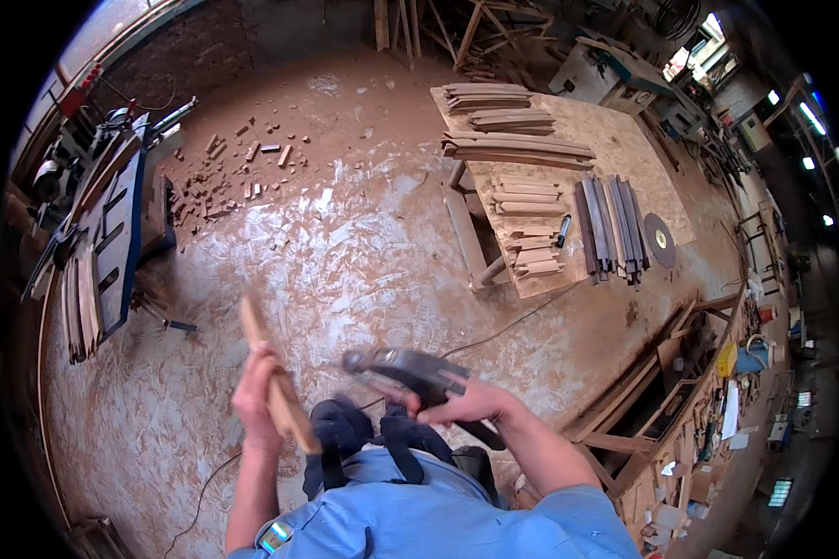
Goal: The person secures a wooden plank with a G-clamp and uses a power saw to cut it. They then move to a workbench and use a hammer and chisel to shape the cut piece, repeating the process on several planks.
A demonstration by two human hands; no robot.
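Note:
In front of my body, my left hand is closed around a light brown wooden strip. The strip is tilted; its far end is blurred and its near end comes close to my trousers. My right hand grips a dark handheld power tool that looks like an angle grinder, its blunt head pointing left toward the strip. A gap separates the tool from the wood. The underside of the tool is hidden, and the fingers at its body are partly blurred.
A plywood table at the right bears stacked wooden strips, dark strips and a round disc. At left stands a blue-edged machine. Wood offcuts litter the floor. A cable runs behind the tool.

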